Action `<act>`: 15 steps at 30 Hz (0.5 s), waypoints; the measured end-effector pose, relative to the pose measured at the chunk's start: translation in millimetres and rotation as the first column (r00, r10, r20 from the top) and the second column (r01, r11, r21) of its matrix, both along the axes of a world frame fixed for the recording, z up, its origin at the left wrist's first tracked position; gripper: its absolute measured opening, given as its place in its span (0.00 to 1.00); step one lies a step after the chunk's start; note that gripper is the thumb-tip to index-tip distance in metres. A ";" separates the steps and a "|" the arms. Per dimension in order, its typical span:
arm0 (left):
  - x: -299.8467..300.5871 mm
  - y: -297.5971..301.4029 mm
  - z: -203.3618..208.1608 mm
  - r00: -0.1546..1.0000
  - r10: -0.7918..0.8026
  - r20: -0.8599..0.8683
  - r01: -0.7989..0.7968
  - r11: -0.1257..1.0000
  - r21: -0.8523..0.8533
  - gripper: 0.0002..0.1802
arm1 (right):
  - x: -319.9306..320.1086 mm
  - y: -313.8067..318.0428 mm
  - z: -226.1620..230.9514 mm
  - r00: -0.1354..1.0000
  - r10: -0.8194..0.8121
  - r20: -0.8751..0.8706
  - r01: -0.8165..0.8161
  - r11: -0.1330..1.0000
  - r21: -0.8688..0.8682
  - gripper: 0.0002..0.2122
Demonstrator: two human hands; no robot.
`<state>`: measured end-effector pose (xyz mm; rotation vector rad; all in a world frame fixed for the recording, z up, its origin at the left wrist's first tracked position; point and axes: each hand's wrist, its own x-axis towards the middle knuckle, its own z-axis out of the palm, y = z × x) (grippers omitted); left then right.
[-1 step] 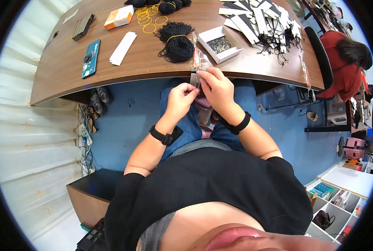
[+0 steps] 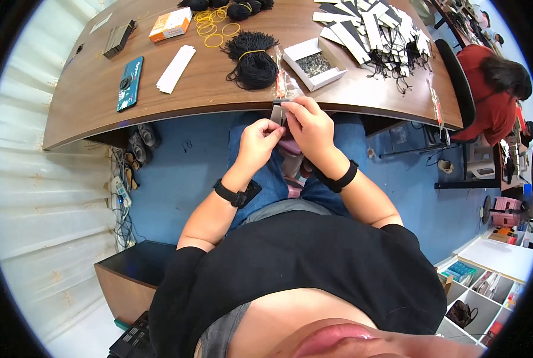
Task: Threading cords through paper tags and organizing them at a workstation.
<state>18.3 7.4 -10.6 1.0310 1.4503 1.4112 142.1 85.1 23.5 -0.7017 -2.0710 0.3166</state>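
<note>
Brown tabletop (image 2: 209,83) is spreading ahead of you: your left hand (image 2: 257,142) is pinching the lower end of a small flat strip (image 2: 276,112) with thumb and forefinger drawn together, and your right hand (image 2: 311,125) is holding its upper right side in a narrow grip. Between them, the strip is pointing lengthwise away from you, neither hand clearly nearer; farther out, a black cord bundle (image 2: 257,67) and an open white box (image 2: 326,79) are resting.

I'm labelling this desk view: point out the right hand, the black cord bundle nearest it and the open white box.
Right hand (image 2: 313,125): head view, back of hand.
Black cord bundle (image 2: 255,70): head view, lower strands.
White box (image 2: 328,78): head view, end wall.
</note>
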 end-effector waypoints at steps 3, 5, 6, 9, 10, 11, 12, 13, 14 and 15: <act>0.4 0.5 -6.9 1.000 0.005 0.006 -0.005 0.997 0.080 0.05 | -1.9 -2.4 -0.1 1.000 -0.013 -0.010 0.012 0.999 -0.033 0.07; 1.1 -1.0 -0.5 0.998 -0.006 -0.059 0.007 1.000 0.008 0.04 | -0.7 -4.2 2.0 1.000 -0.019 -0.008 0.018 0.993 -0.114 0.07; 1.1 -1.0 -0.7 0.998 -0.005 -0.058 0.005 1.000 0.010 0.04 | -0.6 -4.4 2.4 1.000 -0.018 -0.007 0.017 0.994 -0.112 0.07; 0.8 -1.4 -3.0 0.999 0.013 -0.052 -0.011 0.999 0.032 0.04 | 0.0 -7.2 3.5 0.999 0.021 -0.024 -0.026 0.976 -0.215 0.07; 0.4 -1.4 -3.8 0.999 0.012 -0.053 -0.011 1.000 0.027 0.04 | 0.0 -8.8 4.3 0.999 0.031 -0.034 -0.038 0.968 -0.250 0.07; 0.2 -1.6 -4.7 0.998 0.012 -0.054 -0.011 1.000 0.022 0.04 | -0.1 -9.9 4.6 0.998 0.040 -0.045 -0.051 0.957 -0.284 0.07; 0.3 -1.9 -6.1 0.998 0.012 -0.054 -0.011 1.000 0.022 0.04 | -0.1 -10.5 4.0 0.998 0.039 -0.045 -0.050 0.957 -0.284 0.07; 0.4 -2.4 -7.5 0.999 0.011 -0.034 -0.011 1.000 0.023 0.05 | -0.1 -11.1 2.9 0.995 0.020 -0.095 -0.060 0.900 -0.432 0.07; 0.6 -3.0 -8.2 1.000 0.011 -0.015 -0.010 1.000 0.023 0.05 | 0.0 -11.5 1.8 0.990 -0.007 -0.142 -0.076 0.819 -0.568 0.07; 0.9 -4.3 -6.7 1.000 0.008 -0.015 -0.008 1.000 0.021 0.05 | 0.9 -10.2 0.7 0.990 -0.010 -0.142 -0.074 0.818 -0.570 0.07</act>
